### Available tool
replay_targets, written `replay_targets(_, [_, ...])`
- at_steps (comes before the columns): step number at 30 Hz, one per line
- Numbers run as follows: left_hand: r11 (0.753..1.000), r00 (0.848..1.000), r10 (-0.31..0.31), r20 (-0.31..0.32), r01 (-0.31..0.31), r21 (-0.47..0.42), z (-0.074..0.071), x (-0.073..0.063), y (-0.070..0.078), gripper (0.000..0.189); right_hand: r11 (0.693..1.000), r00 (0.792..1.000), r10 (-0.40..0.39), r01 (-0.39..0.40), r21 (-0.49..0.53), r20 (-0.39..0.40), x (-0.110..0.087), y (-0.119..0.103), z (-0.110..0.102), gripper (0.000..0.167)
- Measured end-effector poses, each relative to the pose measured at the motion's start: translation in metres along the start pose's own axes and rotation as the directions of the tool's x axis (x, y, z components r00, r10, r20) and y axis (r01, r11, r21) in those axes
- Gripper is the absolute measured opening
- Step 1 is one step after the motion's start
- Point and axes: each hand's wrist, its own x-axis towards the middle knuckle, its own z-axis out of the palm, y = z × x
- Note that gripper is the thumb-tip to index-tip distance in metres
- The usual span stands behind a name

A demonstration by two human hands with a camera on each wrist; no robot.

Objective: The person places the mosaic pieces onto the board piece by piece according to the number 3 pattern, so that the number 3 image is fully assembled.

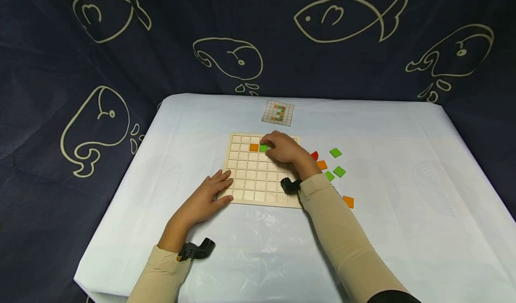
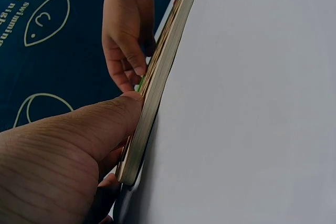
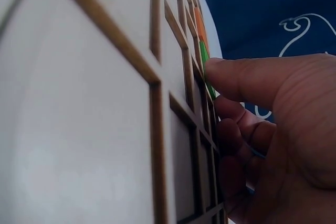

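Observation:
A pale wooden grid board (image 1: 251,176) lies flat on the table. An orange square tile (image 1: 253,147) sits in one of its upper cells. Just right of that is a green square tile (image 1: 264,148), pinched by my right hand (image 1: 284,147) between thumb and fingertips at its cell. In the right wrist view the thumb touches the green tile (image 3: 205,59), beside the orange tile (image 3: 200,23). My left hand (image 1: 207,197) rests at the board's lower left corner, fingers extended; the left wrist view shows its thumb (image 2: 118,119) along the board's edge.
Right of the board lie loose green tiles (image 1: 339,172), orange tiles (image 1: 348,202) and a red piece (image 1: 314,155), partly behind the right arm. A card with a coloured grid pattern (image 1: 278,113) lies beyond the board. A dark curtain with fish drawings (image 1: 282,70) hangs behind the white table.

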Motion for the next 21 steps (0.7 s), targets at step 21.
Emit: replay_targets(21, [1.000,1.000,0.025,-0.013,-0.025,0.005,0.000,-0.001,0.001,0.055,0.982,0.998,-0.070,0.068,0.177,0.006,-0.018,0.001,-0.012,0.036])
